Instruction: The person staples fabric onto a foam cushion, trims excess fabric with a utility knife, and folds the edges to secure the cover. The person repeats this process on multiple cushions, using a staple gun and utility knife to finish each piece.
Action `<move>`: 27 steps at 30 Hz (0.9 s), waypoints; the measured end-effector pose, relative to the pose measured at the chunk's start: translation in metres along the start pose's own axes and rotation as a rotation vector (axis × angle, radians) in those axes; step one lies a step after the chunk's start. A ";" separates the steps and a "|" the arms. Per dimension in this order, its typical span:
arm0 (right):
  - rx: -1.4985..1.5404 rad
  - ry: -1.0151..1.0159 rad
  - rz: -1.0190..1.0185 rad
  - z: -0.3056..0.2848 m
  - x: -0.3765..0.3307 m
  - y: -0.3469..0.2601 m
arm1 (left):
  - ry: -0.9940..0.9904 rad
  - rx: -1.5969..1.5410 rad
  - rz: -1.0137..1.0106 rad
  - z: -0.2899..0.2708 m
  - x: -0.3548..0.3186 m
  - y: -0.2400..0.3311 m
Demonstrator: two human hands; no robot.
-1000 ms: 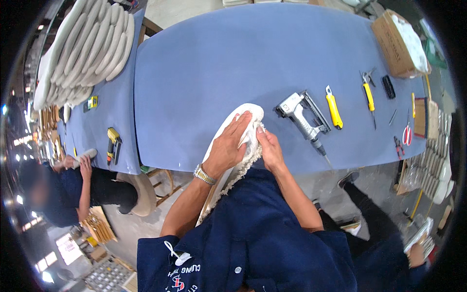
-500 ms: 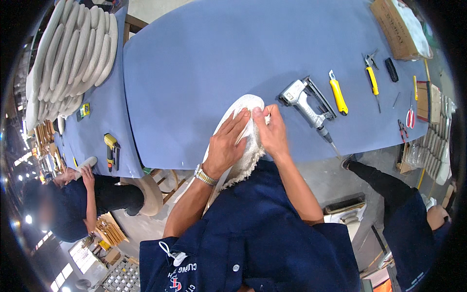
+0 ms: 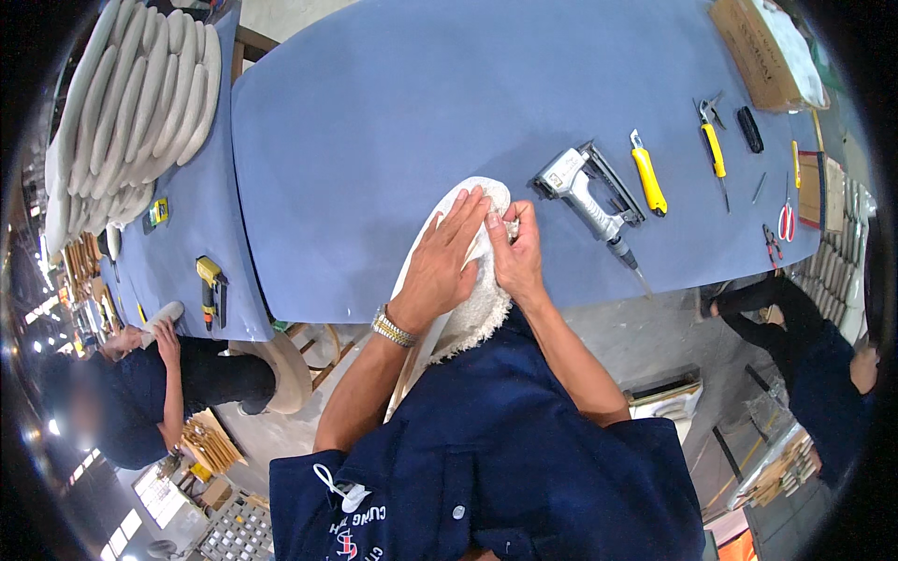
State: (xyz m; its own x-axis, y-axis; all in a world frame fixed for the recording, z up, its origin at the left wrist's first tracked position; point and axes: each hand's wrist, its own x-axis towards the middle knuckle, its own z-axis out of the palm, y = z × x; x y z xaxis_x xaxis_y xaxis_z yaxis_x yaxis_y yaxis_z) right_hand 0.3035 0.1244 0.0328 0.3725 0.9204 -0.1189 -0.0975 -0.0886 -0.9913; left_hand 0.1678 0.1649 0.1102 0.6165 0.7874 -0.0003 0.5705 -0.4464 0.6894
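At the table's near edge, my left hand presses flat on the fleece-covered panel while my right hand pinches its fabric.

A grey staple gun, a yellow knife, yellow pliers and red scissors are laid on the blue table. A cardboard box is set at its far right. White pads are stacked on the left table.
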 end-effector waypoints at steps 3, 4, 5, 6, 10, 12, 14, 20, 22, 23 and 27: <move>0.040 0.007 -0.015 -0.002 -0.001 0.001 | 0.013 -0.030 0.007 0.008 -0.003 -0.006; 0.044 0.009 -0.018 -0.003 -0.001 0.001 | 0.023 -0.025 -0.001 0.010 -0.005 -0.005; 0.048 0.015 -0.021 -0.004 -0.001 -0.001 | 0.032 -0.020 -0.007 0.012 -0.006 -0.004; 0.007 0.003 -0.013 -0.007 -0.002 -0.003 | 0.037 -0.014 -0.008 0.012 -0.007 -0.003; -0.093 -0.121 0.108 -0.031 0.003 -0.021 | 0.066 0.004 -0.006 0.015 -0.011 0.000; -0.091 -0.153 0.126 -0.051 0.012 -0.029 | 0.081 0.011 0.001 0.017 -0.010 0.001; -0.162 -0.086 0.072 -0.079 0.028 -0.024 | 0.097 0.012 0.005 0.019 -0.011 0.001; -1.101 0.000 -0.052 -0.130 0.070 0.028 | 0.130 -0.047 0.013 0.019 -0.011 0.001; -1.221 -0.048 -0.061 -0.129 0.076 0.043 | 0.137 -0.072 0.022 0.019 -0.012 -0.001; -1.153 -0.058 -0.030 -0.132 0.079 0.042 | 0.145 -0.085 0.023 0.020 -0.012 -0.001; -0.834 -0.078 0.074 -0.135 0.081 -0.006 | 0.159 -0.066 0.048 0.020 -0.009 -0.008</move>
State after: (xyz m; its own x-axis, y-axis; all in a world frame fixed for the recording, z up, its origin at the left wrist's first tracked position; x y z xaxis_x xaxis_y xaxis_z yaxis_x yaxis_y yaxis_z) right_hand 0.4584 0.1481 0.0216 0.3244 0.9221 -0.2111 0.6066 -0.3740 -0.7015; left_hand 0.1683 0.1527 0.0902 0.5458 0.8254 0.1444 0.5023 -0.4602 0.7321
